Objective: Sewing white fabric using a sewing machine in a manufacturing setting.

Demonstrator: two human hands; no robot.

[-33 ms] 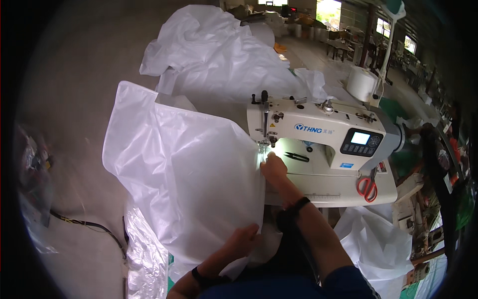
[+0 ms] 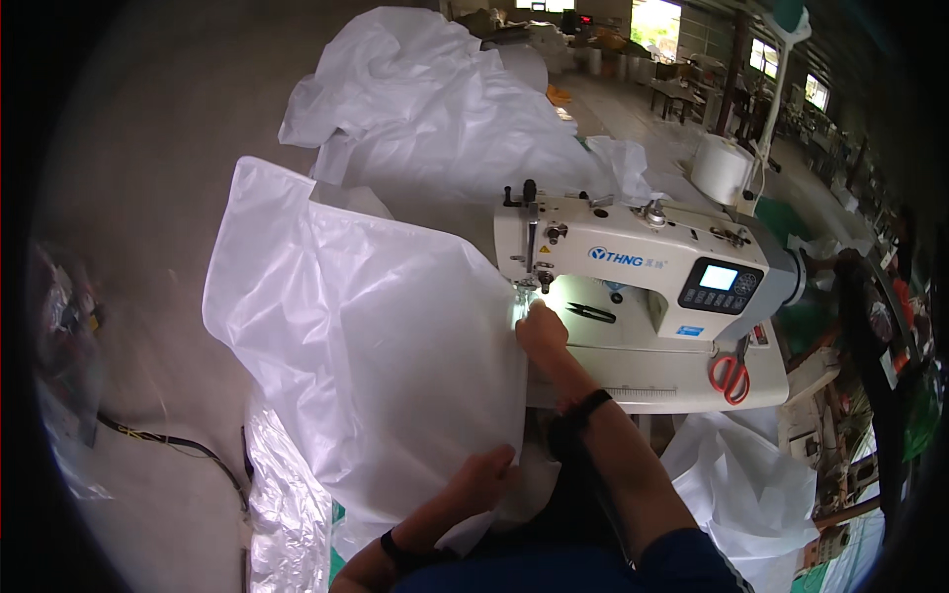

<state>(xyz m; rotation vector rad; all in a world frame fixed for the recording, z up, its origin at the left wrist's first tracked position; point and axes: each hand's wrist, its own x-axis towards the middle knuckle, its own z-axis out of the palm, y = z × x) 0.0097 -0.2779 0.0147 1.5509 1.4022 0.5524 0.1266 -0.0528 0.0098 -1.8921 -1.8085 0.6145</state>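
A large translucent white plastic sheet (image 2: 405, 336) with a hemmed edge drapes to the left of a white sewing machine (image 2: 633, 252). Its right-hand edge runs up to the lit needle area (image 2: 524, 301). Close below the presser foot, my right hand (image 2: 541, 328) is closed on that edge, its fingertips partly lost in the lamp's glare. Nearer to me, my left hand (image 2: 484, 476) has its fingers curled round the lower part of the same edge. Small black thread snips (image 2: 591, 312) lie on the machine bed, right of my right hand.
Red-handled scissors (image 2: 730, 378) rest at the bed's right end. A white thread cone (image 2: 721, 168) stands behind the machine. More white sheeting is heaped at the back (image 2: 425, 109) and hangs at the lower right (image 2: 741, 484). A dark cable (image 2: 178, 442) crosses the floor at left.
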